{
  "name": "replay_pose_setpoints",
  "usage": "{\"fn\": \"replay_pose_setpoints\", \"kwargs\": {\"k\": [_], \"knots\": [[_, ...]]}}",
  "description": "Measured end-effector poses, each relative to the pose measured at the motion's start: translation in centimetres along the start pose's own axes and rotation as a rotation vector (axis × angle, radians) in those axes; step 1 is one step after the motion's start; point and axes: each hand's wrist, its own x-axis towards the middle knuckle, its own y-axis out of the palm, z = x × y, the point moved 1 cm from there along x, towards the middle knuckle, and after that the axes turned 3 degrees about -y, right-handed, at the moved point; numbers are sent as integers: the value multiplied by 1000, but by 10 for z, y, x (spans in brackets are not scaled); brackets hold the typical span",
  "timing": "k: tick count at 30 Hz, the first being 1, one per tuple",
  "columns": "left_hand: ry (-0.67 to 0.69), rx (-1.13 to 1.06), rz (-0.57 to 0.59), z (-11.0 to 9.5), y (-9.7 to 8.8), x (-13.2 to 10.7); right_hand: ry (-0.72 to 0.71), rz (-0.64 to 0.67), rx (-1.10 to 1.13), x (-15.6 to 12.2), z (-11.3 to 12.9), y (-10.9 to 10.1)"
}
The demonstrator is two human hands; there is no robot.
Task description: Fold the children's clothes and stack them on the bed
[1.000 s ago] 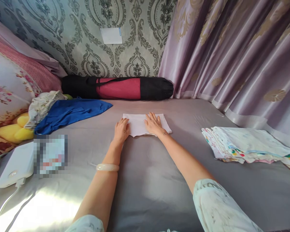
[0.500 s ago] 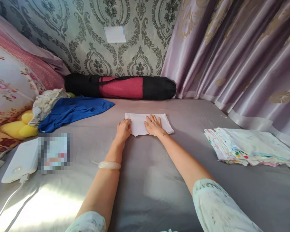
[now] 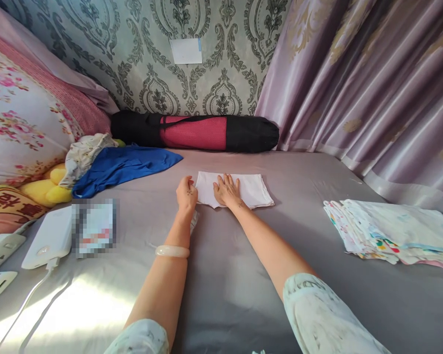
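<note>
A folded white cloth (image 3: 254, 189) lies flat on the grey bed sheet in front of me. My right hand (image 3: 226, 191) rests palm down on its left half, fingers spread. At the cloth's left edge is my left hand (image 3: 186, 193), its fingers curled in at the border; the fingertips are partly hidden. Beside my left wrist shows a small patterned bit of fabric (image 3: 194, 221), and I cannot make out what it belongs to.
A stack of folded patterned cloths (image 3: 395, 231) lies to the right. At the left are a crumpled blue cloth (image 3: 125, 164), a white power bank (image 3: 47, 236) with a cable, and a power strip (image 3: 3, 250). A black and red roll bag (image 3: 195, 132) lies along the wall.
The view has turned slightly left. My right hand has slid left across the white cloth. My left hand has curled more and shifted slightly outward at the cloth's edge.
</note>
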Motion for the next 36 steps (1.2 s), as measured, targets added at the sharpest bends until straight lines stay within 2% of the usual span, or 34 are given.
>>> {"fn": "replay_pose_setpoints", "kwargs": {"k": [9,19,31,36], "knots": [[-31,-34,19,1,1,1,8,36,-12,3,-2,-1],[-70,-41,36,0,-1,1,-69,46,49,9,32,3],[-95,-69,11,-2,-3,1,-78,95,30,13,36,3],[-122,-84,-17,-5,-5,1,-159,36,36,26,44,2]]}}
